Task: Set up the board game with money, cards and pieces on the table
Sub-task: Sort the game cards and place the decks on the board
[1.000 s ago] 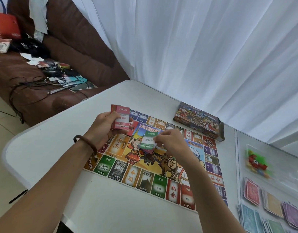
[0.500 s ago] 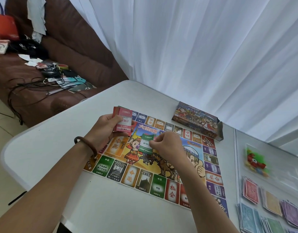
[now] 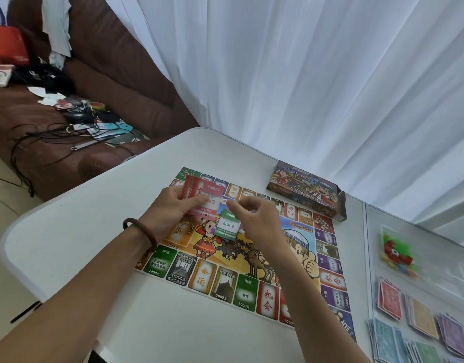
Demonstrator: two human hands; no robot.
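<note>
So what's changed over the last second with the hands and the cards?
The right hand, holding the green card, has closed in on the red card stack gripped by the left hand. Its thumb and forefinger now sit right beside the stack's top card. Nothing was picked up or let go. The board, game box and sorted piles stayed put.
</note>
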